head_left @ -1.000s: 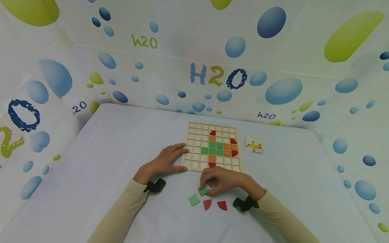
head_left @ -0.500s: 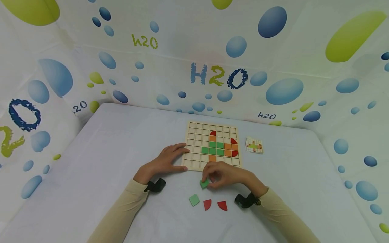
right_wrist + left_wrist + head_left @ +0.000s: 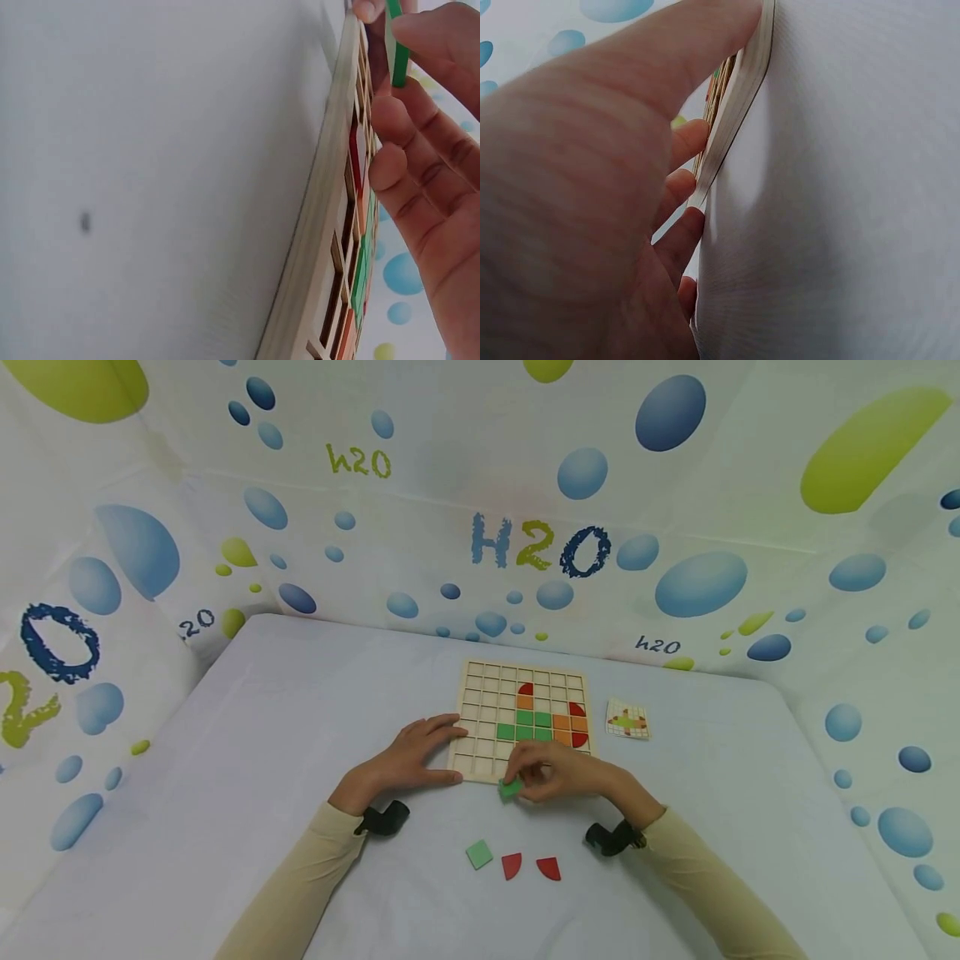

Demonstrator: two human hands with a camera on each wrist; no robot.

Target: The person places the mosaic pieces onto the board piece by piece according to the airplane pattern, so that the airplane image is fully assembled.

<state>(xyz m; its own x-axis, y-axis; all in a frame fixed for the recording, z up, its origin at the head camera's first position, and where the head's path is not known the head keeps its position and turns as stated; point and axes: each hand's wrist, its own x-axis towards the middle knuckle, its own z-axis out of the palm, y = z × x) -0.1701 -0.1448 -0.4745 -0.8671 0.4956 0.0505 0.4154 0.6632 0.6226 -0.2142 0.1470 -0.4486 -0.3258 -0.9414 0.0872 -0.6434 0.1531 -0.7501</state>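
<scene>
My right hand (image 3: 562, 770) pinches a green square tile (image 3: 510, 788) between thumb and fingers, over the near edge of a wooden grid board (image 3: 474, 714). In the right wrist view, the tile (image 3: 400, 66) is tilted on edge above the board's rim (image 3: 306, 247). Green and orange squares and red quarter-circles fill some cells; my right hand hides part of the lower rows. At the board's left side rests my left hand (image 3: 408, 758), fingers spread, their tips on the frame and the thumb at the near corner. The left wrist view shows those fingers (image 3: 681, 240) along the board's edge (image 3: 739, 105).
A pale green square tile (image 3: 479, 854) and two red quarter-circle tiles, one on the left (image 3: 512, 865) and one on the right (image 3: 549, 868), lie on the white cloth nearer me. Right of the board lies a small pattern card (image 3: 628, 719).
My right hand has lifted the green tile from beside the loose pieces and carried it forward to the board's near edge. The left hand has stayed in place.
</scene>
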